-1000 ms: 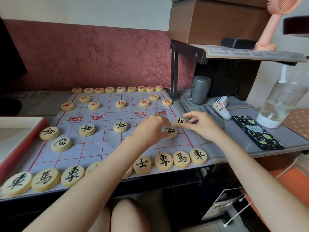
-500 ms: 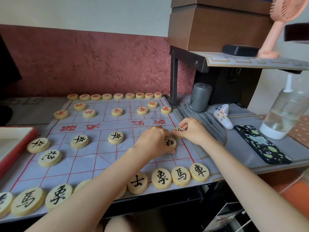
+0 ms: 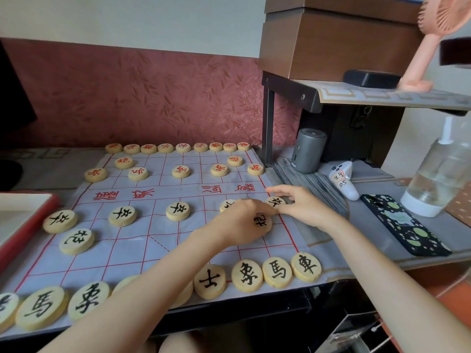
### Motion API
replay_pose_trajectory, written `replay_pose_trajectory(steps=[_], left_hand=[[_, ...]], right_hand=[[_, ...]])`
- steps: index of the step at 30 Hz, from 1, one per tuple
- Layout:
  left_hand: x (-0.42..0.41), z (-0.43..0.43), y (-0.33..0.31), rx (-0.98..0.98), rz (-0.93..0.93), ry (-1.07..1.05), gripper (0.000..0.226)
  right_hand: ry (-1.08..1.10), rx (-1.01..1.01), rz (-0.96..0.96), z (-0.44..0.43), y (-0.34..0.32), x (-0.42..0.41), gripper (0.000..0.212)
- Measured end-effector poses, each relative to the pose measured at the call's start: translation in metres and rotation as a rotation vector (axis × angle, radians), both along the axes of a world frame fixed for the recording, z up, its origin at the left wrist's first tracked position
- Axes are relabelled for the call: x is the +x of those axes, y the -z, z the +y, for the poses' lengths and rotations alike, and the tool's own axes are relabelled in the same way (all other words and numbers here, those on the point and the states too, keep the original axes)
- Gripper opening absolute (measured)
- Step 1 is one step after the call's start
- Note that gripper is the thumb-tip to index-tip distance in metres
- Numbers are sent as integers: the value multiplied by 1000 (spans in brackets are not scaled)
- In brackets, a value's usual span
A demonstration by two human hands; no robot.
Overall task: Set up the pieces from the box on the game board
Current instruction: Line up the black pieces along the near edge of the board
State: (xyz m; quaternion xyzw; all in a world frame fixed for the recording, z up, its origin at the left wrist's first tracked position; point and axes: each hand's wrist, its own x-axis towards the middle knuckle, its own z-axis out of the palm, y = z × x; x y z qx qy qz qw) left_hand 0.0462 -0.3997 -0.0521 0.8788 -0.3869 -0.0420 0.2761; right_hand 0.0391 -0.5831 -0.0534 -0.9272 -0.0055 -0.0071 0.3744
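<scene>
The left hand (image 3: 242, 222) half hides a black piece (image 3: 227, 204) on the game board (image 3: 158, 240); its grip is unclear. The right hand's (image 3: 303, 208) fingertips touch the edge piece (image 3: 275, 201) (partly covered).

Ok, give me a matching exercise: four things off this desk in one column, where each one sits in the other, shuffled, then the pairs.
Things:
1. phone
2. fan
3. red tray
4. grey cylinder

Places:
A. at the left edge, beside the board
B. under the shelf, at the back
C. flat on the desk, right of the right hand
D. standing on top of the shelf

Pairs: 1-C, 2-D, 3-A, 4-B
</scene>
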Motion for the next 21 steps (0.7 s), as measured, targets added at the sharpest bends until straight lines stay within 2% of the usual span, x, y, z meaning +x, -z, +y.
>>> replay_pose_trajectory(steps=[2,4,10,12,14,17,21], left_hand=[[-1,1,-2,-117,-36,-39,37],[-1,0,-2,-134,-87,-110,42],[-4,-7,2,54,-190,-250,60],[-5,-7,3,96,-205,-253,57],[-5,-6,5,43,-181,-243,49],[-5,-3,5,-53,-103,-178,40],[-4,2,5,-48,-28,-69,39]], right_hand=[[27,8,-14,-1,1,1,45],[57,-25,-47,-2,3,2,47],[153,-123,-122,1,10,6,51],[160,-124,-111,2,12,7,48],[140,-88,-92,1,11,7,45],[81,15,-30,0,8,5,49],[34,84,12,-2,5,0,56]])
